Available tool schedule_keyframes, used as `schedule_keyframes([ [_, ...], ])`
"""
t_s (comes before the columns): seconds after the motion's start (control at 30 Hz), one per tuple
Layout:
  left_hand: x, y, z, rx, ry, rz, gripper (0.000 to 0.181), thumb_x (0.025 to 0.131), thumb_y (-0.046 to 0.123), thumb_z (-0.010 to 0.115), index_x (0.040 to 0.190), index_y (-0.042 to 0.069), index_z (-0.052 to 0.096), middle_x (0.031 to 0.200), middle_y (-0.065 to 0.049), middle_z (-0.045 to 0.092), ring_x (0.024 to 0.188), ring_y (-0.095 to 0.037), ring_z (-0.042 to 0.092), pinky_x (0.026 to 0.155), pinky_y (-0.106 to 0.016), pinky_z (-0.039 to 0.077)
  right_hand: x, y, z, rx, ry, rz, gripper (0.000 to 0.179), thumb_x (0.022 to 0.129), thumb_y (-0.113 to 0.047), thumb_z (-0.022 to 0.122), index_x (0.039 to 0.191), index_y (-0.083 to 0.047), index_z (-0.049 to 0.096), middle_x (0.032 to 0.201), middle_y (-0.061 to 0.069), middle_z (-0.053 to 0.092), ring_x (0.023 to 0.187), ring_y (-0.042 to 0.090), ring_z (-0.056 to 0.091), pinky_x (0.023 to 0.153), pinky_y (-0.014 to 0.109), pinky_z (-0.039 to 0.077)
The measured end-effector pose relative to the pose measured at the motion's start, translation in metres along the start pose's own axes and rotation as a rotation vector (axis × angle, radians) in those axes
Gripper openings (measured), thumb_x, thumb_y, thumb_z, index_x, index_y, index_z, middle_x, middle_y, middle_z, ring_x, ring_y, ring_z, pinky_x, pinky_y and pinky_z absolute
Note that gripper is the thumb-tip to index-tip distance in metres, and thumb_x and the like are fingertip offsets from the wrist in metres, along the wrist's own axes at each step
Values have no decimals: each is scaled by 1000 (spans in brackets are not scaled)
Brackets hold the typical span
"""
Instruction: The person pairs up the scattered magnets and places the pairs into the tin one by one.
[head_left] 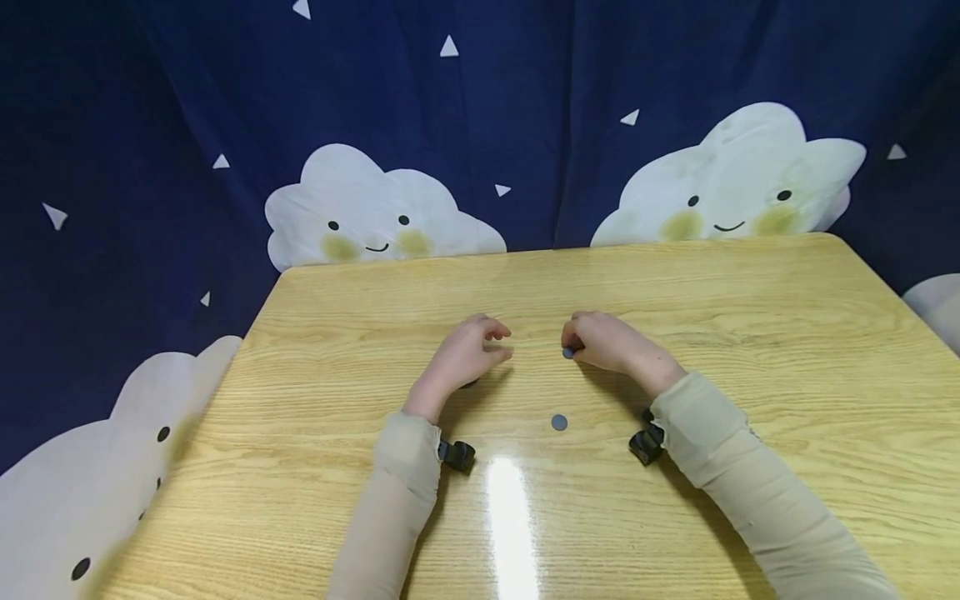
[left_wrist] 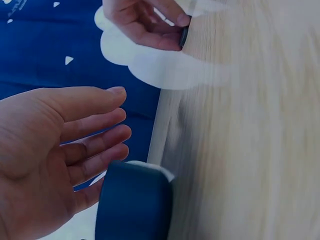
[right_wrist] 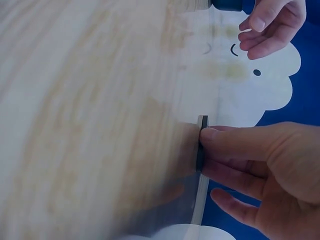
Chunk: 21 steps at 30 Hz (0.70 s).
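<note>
Your right hand [head_left: 606, 342] is pinching a gray disc [head_left: 567, 353]; your left hand [head_left: 463, 354] (thumb and fingers apart) is hovering nearby.

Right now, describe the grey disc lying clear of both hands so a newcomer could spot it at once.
Start at the wooden table and its bright white glare near the front. Just beyond the glare's far end, slightly right, a small round grey disc lies flat. No hand touches it, unlike the disc farther back, pinched by the right hand.
</note>
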<state>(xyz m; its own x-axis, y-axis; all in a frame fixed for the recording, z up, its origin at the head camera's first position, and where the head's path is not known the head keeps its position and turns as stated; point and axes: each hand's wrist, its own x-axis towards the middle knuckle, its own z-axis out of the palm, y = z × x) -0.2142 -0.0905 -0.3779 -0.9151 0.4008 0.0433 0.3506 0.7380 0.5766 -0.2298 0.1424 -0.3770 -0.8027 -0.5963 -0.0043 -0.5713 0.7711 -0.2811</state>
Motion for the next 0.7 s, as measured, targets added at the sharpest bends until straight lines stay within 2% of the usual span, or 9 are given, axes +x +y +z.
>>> schedule_keyframes([
  [0.13,-7,-5,-4,11,1,-3,36,83,25,65,115,9,61,111,-5,55,105,-24,52,88,-38,43,-2,-3,-1,-75,-2,33,11,78,-12,70,89,-10,67,83,4,56,71,18,53,65,36,46],
  [0.27,-12,-12,-8,72,6,8,42,81,27,68,117,8,59,113,-6,56,106,-24,52,90,-38,42,-2,-4,-2,-130,3,43,14,78,-15,71,91,-11,68,83,5,57,71,20,55,62,36,47],
  [0.47,-21,-23,-14,114,-11,-8,53,78,33,70,123,9,55,119,-5,54,112,-25,49,96,-39,39,-1,-3,-2,-121,5,34,13,77,-13,71,90,-10,68,82,5,57,71,19,55,64,36,47],
  [0.7,-30,-34,-20,83,-43,-17,67,73,39,72,128,9,50,127,-7,49,117,-27,46,99,-41,36,0,0,0,-94,-2,15,8,78,-9,69,86,-11,67,81,4,57,68,16,49,62,32,44],
])
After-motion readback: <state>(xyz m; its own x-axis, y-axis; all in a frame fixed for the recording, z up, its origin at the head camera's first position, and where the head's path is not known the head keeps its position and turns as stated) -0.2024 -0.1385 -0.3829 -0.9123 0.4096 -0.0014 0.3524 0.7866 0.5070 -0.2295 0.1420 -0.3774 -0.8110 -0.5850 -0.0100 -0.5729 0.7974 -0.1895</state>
